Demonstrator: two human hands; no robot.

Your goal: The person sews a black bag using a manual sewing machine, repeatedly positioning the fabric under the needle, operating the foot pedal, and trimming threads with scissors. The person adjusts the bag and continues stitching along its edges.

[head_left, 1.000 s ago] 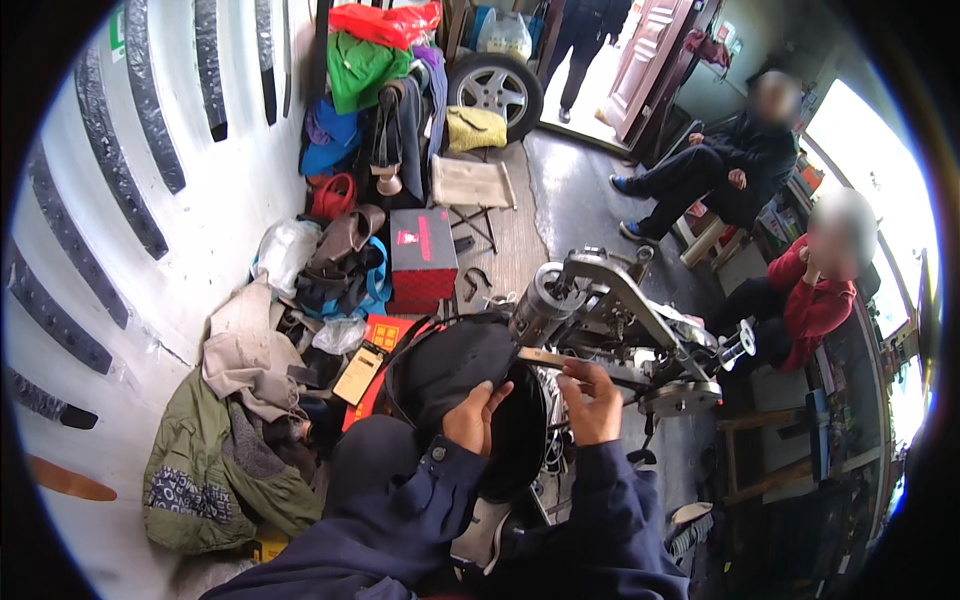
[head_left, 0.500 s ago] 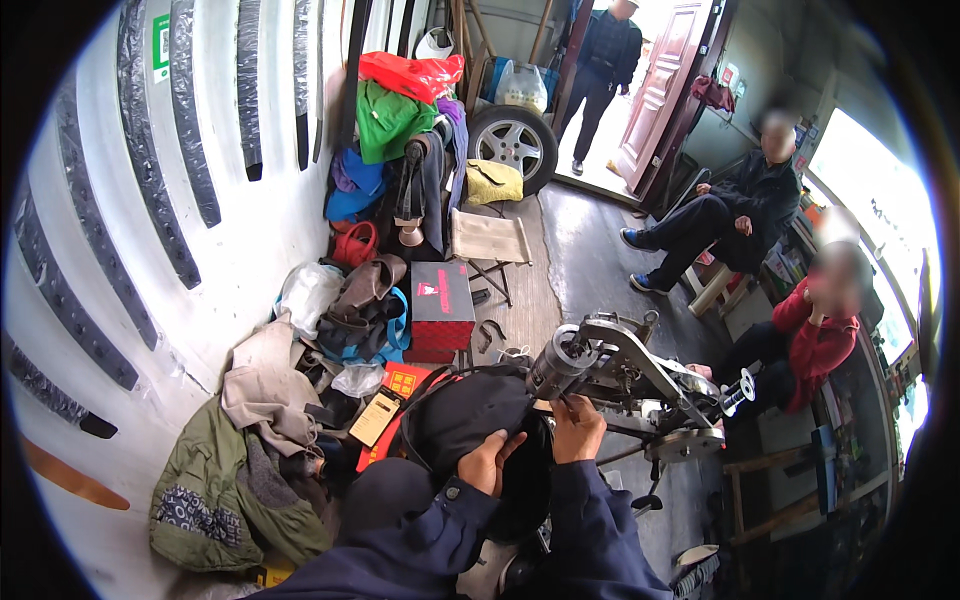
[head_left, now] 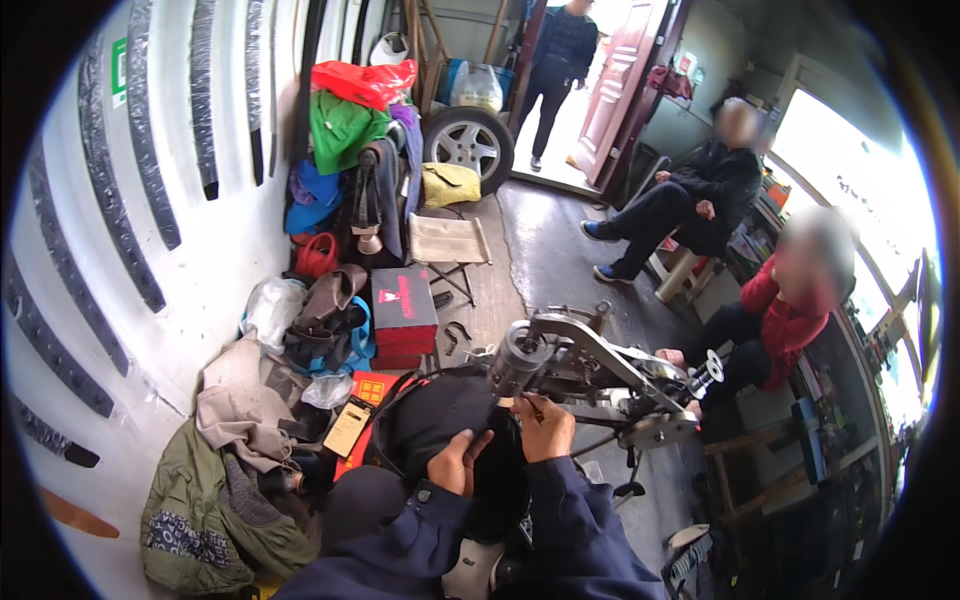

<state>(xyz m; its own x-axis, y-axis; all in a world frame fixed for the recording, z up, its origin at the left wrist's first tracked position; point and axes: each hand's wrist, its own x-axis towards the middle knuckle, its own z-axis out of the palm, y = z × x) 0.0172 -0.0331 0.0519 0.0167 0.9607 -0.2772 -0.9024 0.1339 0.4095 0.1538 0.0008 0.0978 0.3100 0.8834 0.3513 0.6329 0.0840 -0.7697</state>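
A black fabric bag (head_left: 425, 418) lies in my lap, its upper part pushed under the head of a metal hand-cranked sewing machine (head_left: 517, 352). My left hand (head_left: 458, 462) is closed on the near edge of the bag, thumb on top. Just below the machine's cylindrical head, my right hand (head_left: 545, 427) has its fingers pinched together. What they hold is too small to make out. The machine's needle area is hidden behind the head and my fingers. A dark strap (head_left: 385, 420) loops along the bag's left side.
Left of the bag lie a red paper packet (head_left: 372, 388), an olive jacket (head_left: 190, 510) and piled clothes. Beyond stand a black-and-red box (head_left: 403, 315), a folding stool (head_left: 447, 240) and a car wheel (head_left: 468, 150). Two people (head_left: 720, 190) sit at right; another stands in the doorway.
The whole view has swung slightly, shifting the scene leftward in the picture. Both hands stay at the bag and machine, with the right fingers slightly turned.
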